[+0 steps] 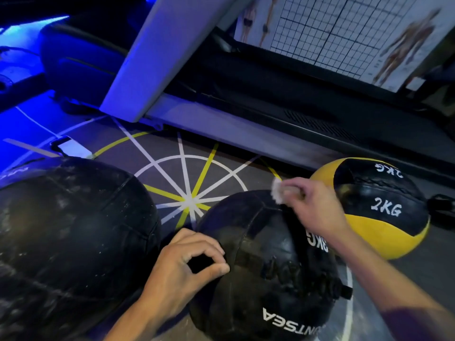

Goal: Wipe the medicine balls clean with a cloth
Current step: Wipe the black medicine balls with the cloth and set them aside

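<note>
A black medicine ball (266, 264) with white lettering lies on the floor in front of me. My right hand (312, 205) grips a small white cloth (278, 191) and presses it on the ball's far top. My left hand (183, 269) rests against the ball's left side with fingers curled, thumb and forefinger touching. A much larger black ball (71, 237), scuffed with white marks, sits at the left. A yellow and black ball (379, 207) marked 2KG lies at the right.
The floor (187, 183) bears white and yellow lines radiating from a circle. A treadmill frame (221, 124) runs along the back. A gridded anatomy poster (344, 33) leans behind it. Blue light falls at the far left.
</note>
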### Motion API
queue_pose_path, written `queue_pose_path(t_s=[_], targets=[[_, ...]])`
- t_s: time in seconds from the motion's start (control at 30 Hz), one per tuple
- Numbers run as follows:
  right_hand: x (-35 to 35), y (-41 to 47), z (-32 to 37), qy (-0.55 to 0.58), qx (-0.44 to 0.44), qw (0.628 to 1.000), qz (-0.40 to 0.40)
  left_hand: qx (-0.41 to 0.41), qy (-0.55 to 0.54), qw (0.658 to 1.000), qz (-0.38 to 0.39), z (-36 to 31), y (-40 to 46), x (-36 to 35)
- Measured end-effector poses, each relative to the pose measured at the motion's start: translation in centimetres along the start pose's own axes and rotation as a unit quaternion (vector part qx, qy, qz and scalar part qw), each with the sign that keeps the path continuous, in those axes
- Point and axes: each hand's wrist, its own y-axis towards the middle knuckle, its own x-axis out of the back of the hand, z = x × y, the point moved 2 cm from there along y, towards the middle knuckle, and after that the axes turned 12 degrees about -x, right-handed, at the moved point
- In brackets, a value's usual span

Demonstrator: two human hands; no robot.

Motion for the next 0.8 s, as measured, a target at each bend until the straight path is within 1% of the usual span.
queue_pose_path(t_s=[0.03, 0.07, 0.13, 0.17, 0.2, 0.23, 0.3, 0.33, 0.37, 0.4, 0.47, 0.57, 0.63, 0.73, 0.8], targets=[[-0.8, -1.7, 2.0, 0.019, 0.050, 0.998, 0.031, -0.004, 0.002, 1.000, -0.002, 0.1, 0.1, 0.0], [-1.6, -3.8, 4.1, 0.025, 0.118, 0.989, 0.080, -0.011, 0.004, 1.000, -0.002, 0.4, 0.1, 0.0], [-2.8, -7.2, 6.8, -0.026, 0.253, 0.948, 0.190, -0.028, 0.009, 1.000, -0.006, 0.7, 0.0, 0.1], [-3.1, -7.3, 6.8, -0.058, 0.291, 0.932, 0.207, -0.032, 0.013, 0.999, -0.010, 0.8, 0.0, 0.2], [-2.9, -6.5, 6.1, -0.056, 0.287, 0.937, 0.192, -0.030, 0.017, 0.999, -0.010, 0.9, 0.0, 0.4], [-2.3, -5.0, 4.9, -0.032, 0.245, 0.956, 0.158, -0.028, 0.020, 0.999, -0.008, 0.9, 0.2, 0.4], [-0.6, -1.8, 1.4, -0.002, 0.126, 0.991, 0.047, -0.030, 0.031, 0.999, 0.001, 0.8, 0.7, 0.5], [0.1, -0.6, -0.6, -0.011, 0.068, 0.998, 0.003, -0.028, 0.038, 0.999, 0.006, 0.9, 1.0, 0.6], [0.5, 0.1, -2.8, -0.011, 0.013, 1.000, -0.020, -0.024, 0.043, 0.999, 0.007, 0.9, 1.3, 0.8], [0.8, 0.3, -5.0, 0.013, -0.043, 0.999, -0.024, -0.019, 0.050, 0.999, 0.007, 1.0, 1.6, 1.1], [0.6, -0.3, -9.1, 0.072, -0.141, 0.987, -0.014, -0.017, 0.084, 0.996, 0.005, 1.5, 2.5, 1.9], [-2.1, -3.1, -14.6, 0.090, -0.226, 0.970, 0.007, -0.012, 0.166, 0.986, 0.013, 2.5, 4.7, 3.4], [-4.7, -5.4, -17.3, 0.135, -0.266, 0.953, 0.044, 0.015, 0.186, 0.981, 0.048, 2.8, 6.5, 4.1], [-8.8, -8.1, -19.4, 0.170, -0.316, 0.927, 0.108, 0.077, 0.207, 0.967, 0.124, 2.6, 9.0, 5.3], [-11.0, -8.8, -20.1, 0.219, -0.370, 0.895, 0.121, 0.130, 0.197, 0.962, 0.138, 1.7, 10.3, 5.6]])
